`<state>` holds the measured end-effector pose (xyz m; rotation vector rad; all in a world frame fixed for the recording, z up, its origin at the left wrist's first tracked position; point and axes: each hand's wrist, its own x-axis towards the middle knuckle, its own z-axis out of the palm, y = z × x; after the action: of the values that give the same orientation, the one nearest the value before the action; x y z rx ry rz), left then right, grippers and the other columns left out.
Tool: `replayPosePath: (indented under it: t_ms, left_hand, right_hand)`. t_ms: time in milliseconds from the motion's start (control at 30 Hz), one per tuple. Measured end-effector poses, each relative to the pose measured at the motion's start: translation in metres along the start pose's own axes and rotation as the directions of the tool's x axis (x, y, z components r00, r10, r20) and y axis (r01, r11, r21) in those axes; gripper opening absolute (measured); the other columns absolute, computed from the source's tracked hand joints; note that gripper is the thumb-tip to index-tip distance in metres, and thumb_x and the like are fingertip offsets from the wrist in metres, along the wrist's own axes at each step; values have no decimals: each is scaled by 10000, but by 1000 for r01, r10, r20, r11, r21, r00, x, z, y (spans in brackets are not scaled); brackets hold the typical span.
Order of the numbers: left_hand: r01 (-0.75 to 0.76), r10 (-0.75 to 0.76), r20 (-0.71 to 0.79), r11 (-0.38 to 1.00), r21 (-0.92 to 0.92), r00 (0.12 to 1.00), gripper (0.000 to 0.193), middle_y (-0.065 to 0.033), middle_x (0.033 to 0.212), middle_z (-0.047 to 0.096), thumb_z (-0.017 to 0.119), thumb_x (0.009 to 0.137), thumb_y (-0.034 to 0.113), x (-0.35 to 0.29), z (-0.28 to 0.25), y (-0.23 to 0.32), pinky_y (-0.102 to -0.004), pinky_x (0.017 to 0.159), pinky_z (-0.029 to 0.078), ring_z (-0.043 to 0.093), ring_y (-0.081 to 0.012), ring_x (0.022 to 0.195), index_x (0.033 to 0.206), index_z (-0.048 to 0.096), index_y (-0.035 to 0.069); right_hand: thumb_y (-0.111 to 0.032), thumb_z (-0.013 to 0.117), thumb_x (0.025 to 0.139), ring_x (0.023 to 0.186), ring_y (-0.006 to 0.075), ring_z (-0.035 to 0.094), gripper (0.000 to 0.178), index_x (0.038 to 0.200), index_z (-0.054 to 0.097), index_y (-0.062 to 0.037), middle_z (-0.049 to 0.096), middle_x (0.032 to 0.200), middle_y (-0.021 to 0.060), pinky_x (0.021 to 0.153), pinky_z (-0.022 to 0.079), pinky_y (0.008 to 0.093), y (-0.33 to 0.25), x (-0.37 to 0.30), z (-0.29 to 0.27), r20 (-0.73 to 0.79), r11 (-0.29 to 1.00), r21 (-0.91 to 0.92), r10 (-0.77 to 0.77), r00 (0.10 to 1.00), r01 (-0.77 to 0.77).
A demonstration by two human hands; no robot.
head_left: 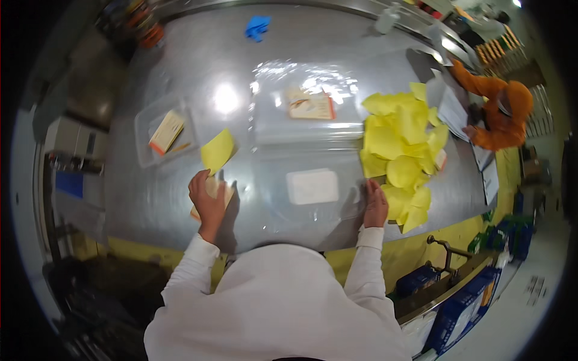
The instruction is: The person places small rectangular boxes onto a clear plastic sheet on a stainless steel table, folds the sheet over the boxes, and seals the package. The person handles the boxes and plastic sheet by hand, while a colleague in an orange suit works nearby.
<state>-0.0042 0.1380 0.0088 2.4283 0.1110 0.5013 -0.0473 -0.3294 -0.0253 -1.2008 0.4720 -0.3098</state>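
On the left, my left hand curls over a small cream packet with an orange edge; its fingers hide part of it. Just beyond my fingertips is a curved yellow sheet. My right hand has its fingers stretched out, at the right edge of a clear plastic sheet or bag and beside a heap of yellow sheets. Between my hands a white rectangular piece lies on or under the plastic. Farther off, another cream packet with an orange edge shows among shiny plastic.
A clear plastic tub holding a cream packet stands left on the metal table. A crumpled blue glove or cloth and a pump bottle are at the back. A person in orange handles papers at right.
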Motion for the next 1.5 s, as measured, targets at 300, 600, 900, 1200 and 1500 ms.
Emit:
replayPosePath:
  t_ms: [300, 600, 900, 1200, 1500]
  left_hand:
    - [24, -31, 29, 981, 192, 999, 870, -196, 1327, 590, 897, 682, 194, -55, -31, 3, -467, 1054, 407, 544, -385, 1227, 1416, 472, 0]
    - [141, -146, -60, 987, -80, 987, 788, -137, 1295, 508, 831, 802, 185, -36, -30, 33, -429, 1031, 405, 542, -306, 1169, 1460, 410, 77]
    - [480, -277, 397, 395, -783, 875, 688, -106, 1226, 458, 756, 886, 196, -7, 0, 127, -327, 872, 508, 534, -193, 1065, 1441, 370, 68]
    - [594, -171, 570, 160, -789, 803, 596, -96, 1258, 428, 711, 921, 182, -5, 11, 149, -302, 878, 498, 522, -162, 1062, 1415, 399, 65]
    - [731, -106, 728, -5, -682, 678, 562, -87, 1275, 413, 683, 948, 158, -8, 12, 151, -297, 871, 508, 523, -155, 1094, 1426, 398, 84]
  right_hand:
    - [-142, 486, 1059, 1334, 367, 515, 416, 1358, 500, 146, 540, 1406, 245, 1132, 414, 411, 0, 6, -5, 53, 1000, -20, 5, 999, -4]
    - [-164, 554, 1031, 1103, 228, 647, 321, 1271, 630, 35, 674, 1219, 144, 974, 507, 329, -20, -23, 42, 14, 967, -247, -55, 998, 57]
    - [-78, 703, 924, 1044, 162, 631, 388, 1281, 575, 2, 653, 1186, 96, 934, 520, 320, -30, -106, 205, 670, 968, -224, 240, 702, -116]
    - [-155, 750, 915, 1089, 180, 629, 424, 1270, 583, 7, 654, 1196, 88, 983, 495, 353, -20, -99, 184, 691, 946, -54, 267, 672, -320]
    - [-118, 718, 927, 1095, 176, 630, 350, 1232, 610, 13, 669, 1176, 85, 973, 495, 331, -6, -101, 176, 697, 888, 77, 278, 661, -454]
